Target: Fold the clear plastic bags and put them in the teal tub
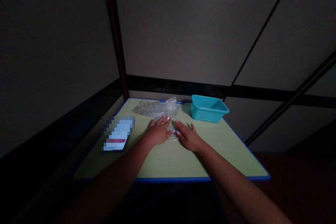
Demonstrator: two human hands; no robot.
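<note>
A clear plastic bag point(172, 136) lies flat on the table between and beneath my hands. My left hand point(159, 131) rests on its left part, palm down with the fingers stretched out. On the right side my right hand point(189, 137) is also palm down, fingers extended and the thumb near the left thumb. Just beyond the fingertips is more thin, crumpled clear plastic point(154, 107); whether it joins the piece under my hands I cannot tell. Neither hand grips anything.
A turquoise plastic basin point(207, 114) stands at the table's back right. To the left lies a phone point(118, 138) with a lit, partly blurred screen. The pale green table point(168, 164) has a blue edge, with walls behind it and at its left.
</note>
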